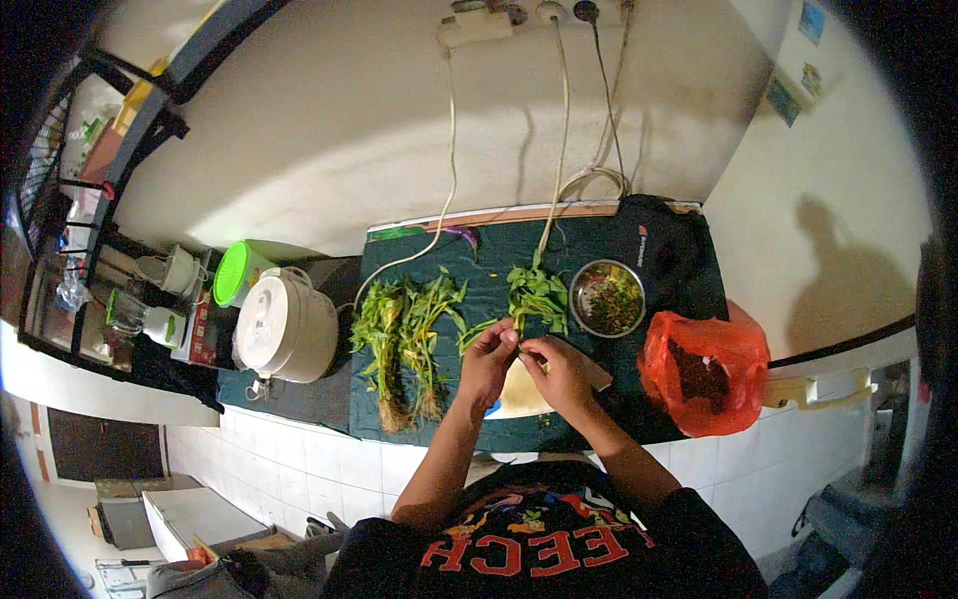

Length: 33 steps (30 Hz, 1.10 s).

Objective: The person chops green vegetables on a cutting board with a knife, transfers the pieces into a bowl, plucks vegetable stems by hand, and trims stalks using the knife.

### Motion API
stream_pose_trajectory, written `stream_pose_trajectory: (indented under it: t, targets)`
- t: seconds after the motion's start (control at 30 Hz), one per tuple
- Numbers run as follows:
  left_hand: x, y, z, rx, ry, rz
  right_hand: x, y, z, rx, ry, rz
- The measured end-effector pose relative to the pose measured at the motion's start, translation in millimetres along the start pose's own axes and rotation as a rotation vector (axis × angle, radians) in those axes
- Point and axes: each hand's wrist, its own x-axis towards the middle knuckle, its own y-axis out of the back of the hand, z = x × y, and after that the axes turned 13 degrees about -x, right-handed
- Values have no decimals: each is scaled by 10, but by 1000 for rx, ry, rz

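Observation:
My left hand [485, 363] pinches a leafy green stem between thumb and fingertips. Close beside it, my right hand [560, 368] has its thumb and fingers on the lower part of the same stem. Both hands are above a pale cutting board [516, 393], which my forearms partly cover. Just beyond my fingertips lies a pile of leafy greens [540, 296]. To the left, two rooted bunches of greens, one bunch [383, 337] and another bunch [428, 337], lie with their roots toward me. A metal bowl [608, 298] of chopped greenery stands beyond my right hand.
An open red plastic bag [703, 374] with dark contents sits at the right edge of the dark-covered counter [479, 262]. At left stand a white rice cooker [288, 326], a green-lidded container [243, 273] and a blender [150, 322]. Power cables [561, 135] hang from the wall sockets.

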Motion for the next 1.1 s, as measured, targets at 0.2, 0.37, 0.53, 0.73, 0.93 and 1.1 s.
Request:
stream_pose_trajectory:
  t: [0.2,0.37,0.53,0.73,0.93,1.1]
  targets:
    - [-196,289,418,102,-210,-1,-170,141,-297,-8,-139,7]
    - [-402,269,747,336,-253,-40,-207,319,-458,-191,217,-124]
    - [-633,36,842,479,-205,-214,21,493,-854,-146,103,-277]
    - [-777,-8,738,405,-151,-248,77,441,-965,-24,15,-81]
    - [-948,-71,641,331,-178,-218,76,493,-978,44,-111,-218]
    - [-1075,-135,655,293,-45,-247,57,525,-886,84,-52,-232]
